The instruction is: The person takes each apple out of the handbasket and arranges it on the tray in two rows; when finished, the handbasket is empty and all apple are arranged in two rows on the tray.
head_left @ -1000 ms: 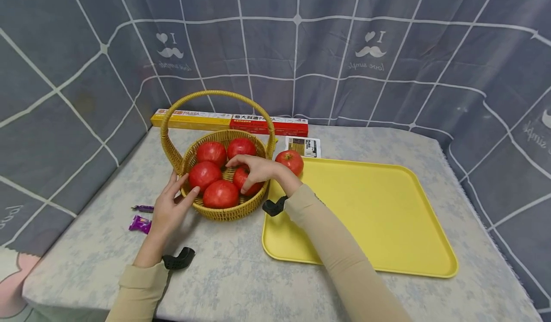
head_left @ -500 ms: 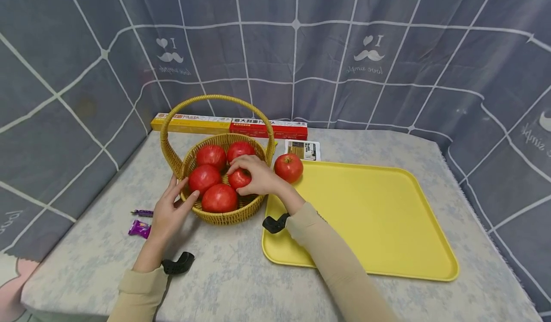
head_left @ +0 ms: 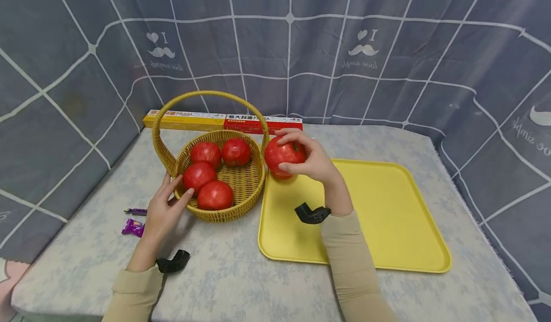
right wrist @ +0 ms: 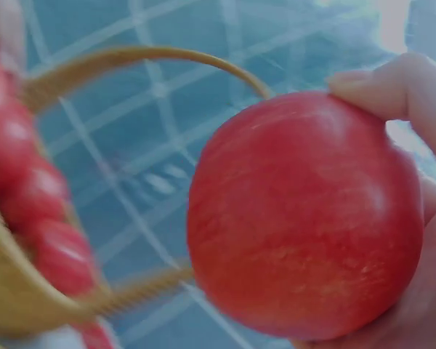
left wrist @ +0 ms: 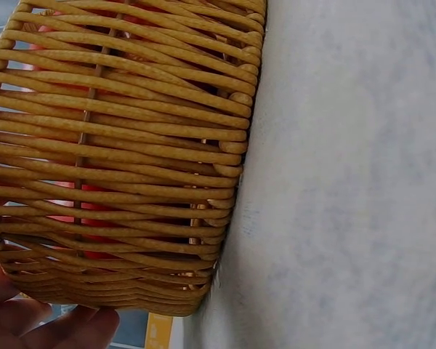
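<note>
A wicker basket (head_left: pixel 224 212) with a tall handle stands left of centre and holds several red apples (head_left: pixel 215 195). My right hand (head_left: pixel 314 161) grips one red apple (head_left: pixel 281 152) in the air, just right of the basket rim and over the far left corner of the yellow tray (head_left: pixel 387 216). A sliver of another apple (head_left: pixel 277 173) shows beneath it. In the right wrist view the held apple (right wrist: pixel 305 218) fills the frame, with fingers (right wrist: pixel 400 87) curled over it. My left hand (head_left: pixel 165 207) rests on the basket's left side, fingers straight. The left wrist view shows the basket wall (left wrist: pixel 131 145) and fingertips (left wrist: pixel 29 323).
A long yellow and red box (head_left: pixel 224 121) lies along the back of the table against the grey curtain. Two purple sweet wrappers (head_left: pixel 132 226) lie left of my left hand. The table's edges fall away at front and right.
My right hand has lifted an apple out of the basket and carried it right, over the tray's corner. The left hand has stayed against the basket.
</note>
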`<action>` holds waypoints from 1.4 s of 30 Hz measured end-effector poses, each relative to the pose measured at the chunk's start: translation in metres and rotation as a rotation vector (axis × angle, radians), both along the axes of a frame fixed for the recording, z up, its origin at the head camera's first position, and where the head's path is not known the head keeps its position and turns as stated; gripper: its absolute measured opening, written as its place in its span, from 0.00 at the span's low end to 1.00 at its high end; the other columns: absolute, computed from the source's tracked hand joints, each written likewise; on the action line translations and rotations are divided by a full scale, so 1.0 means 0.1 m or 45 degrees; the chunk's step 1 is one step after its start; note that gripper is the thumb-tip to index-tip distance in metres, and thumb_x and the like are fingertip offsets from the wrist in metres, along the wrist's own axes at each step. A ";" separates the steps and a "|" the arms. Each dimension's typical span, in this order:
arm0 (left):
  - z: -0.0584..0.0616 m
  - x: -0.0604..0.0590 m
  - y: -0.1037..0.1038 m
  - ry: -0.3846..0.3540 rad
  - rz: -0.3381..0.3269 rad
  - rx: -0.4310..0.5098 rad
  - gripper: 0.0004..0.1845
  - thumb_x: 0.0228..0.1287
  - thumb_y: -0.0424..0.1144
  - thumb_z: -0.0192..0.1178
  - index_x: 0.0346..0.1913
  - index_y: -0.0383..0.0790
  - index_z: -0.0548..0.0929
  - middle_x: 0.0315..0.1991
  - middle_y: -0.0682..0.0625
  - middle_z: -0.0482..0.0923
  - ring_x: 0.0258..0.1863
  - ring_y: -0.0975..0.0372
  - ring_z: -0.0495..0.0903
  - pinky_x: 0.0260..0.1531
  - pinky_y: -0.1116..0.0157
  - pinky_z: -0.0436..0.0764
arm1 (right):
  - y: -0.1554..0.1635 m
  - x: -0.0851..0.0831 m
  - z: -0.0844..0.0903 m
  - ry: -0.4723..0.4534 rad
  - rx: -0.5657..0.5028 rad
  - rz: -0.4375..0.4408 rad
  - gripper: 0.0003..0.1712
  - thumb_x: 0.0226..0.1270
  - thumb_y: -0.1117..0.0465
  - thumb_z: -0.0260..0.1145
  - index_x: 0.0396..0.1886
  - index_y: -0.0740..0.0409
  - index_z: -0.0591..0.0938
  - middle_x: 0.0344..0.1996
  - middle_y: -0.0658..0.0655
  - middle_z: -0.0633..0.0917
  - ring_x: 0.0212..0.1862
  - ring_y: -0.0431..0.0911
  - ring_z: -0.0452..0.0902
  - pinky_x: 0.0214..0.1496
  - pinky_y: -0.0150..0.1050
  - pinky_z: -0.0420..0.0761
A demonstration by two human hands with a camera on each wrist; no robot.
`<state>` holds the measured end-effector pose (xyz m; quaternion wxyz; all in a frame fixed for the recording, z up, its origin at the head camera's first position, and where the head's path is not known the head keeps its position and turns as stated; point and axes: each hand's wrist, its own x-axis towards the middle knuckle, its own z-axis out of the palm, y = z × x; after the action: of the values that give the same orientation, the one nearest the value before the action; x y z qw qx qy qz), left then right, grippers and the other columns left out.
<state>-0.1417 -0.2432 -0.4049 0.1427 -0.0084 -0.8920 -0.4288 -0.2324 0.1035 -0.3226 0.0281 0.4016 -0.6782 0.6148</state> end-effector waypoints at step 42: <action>-0.01 0.00 0.01 0.029 -0.006 0.046 0.33 0.66 0.46 0.57 0.68 0.32 0.64 0.73 0.46 0.45 0.67 0.48 0.58 0.44 0.88 0.66 | 0.89 -0.52 -0.91 -0.553 0.250 -1.068 0.31 0.52 0.61 0.74 0.57 0.60 0.76 0.58 0.62 0.72 0.60 0.57 0.64 0.60 0.52 0.72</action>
<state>-0.1416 -0.2424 -0.4058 0.1522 -0.0128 -0.8824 -0.4451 -0.2843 0.1925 -0.4132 0.0933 -0.0436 -0.8268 0.5530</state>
